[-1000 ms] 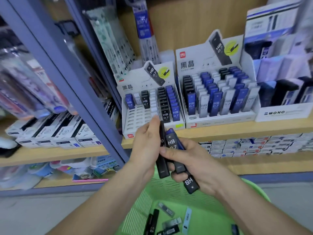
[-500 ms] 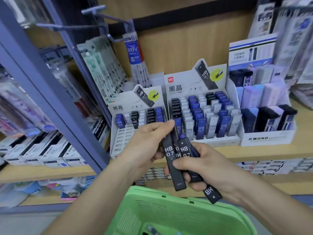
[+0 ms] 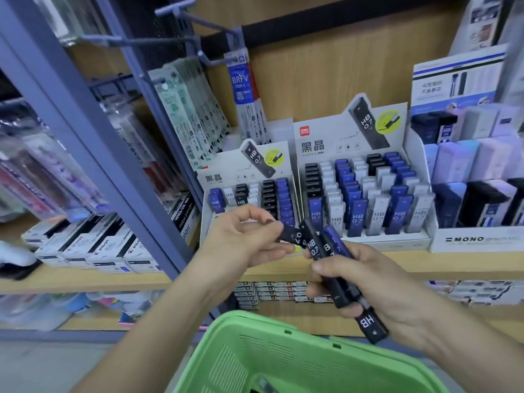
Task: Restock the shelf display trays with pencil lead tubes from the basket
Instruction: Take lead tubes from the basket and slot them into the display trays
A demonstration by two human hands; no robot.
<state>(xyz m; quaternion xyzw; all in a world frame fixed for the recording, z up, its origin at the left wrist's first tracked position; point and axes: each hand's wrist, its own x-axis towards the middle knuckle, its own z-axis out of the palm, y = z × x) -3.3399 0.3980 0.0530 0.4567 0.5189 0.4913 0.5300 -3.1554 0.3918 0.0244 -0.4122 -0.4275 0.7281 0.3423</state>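
Starting low: green basket (image 3: 269, 353) at the bottom edge, barely any stock visible inside. Just above it, gripping a fan of lead tubes (image 3: 329, 248) in the right hand (image 3: 380, 282), fingers curled round them, long axes slanting up-left toward the shelf. Pinching one black tube (image 3: 292, 236) in the left hand (image 3: 241, 245), grip closed on it between thumb and fingertips, tube lying nearly crosswise, right end touching the fan. Looks like peeling that one off to slot it. Straight behind the left hand: smaller tray (image 3: 224, 165), partly filled, open slots probably hidden by the hand. So probably: tip the tube upright, then reach forward. Bigger tray (image 3: 391, 239) to the right looks full.
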